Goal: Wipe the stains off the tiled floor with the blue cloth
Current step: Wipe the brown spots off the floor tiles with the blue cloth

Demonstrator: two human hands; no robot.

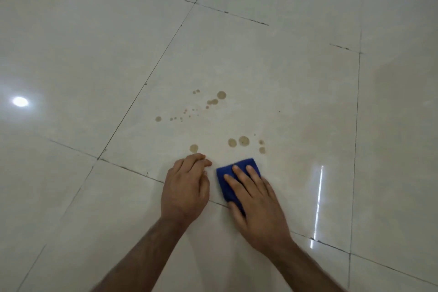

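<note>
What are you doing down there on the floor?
A person is about to wipe brown stains off the tiled floor. The right hand presses a folded blue cloth flat, just short of the nearest spots. The left hand rests beside it. The stains look untouched.

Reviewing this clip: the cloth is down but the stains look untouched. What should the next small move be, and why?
Probably slide the right hand, pressing flat on the blue cloth, forward over the nearest pair of brown stains. They lie just beyond the cloth's far edge, still whole, as do the drops farther off. The left hand rests on the tiled floor beside it.
</note>
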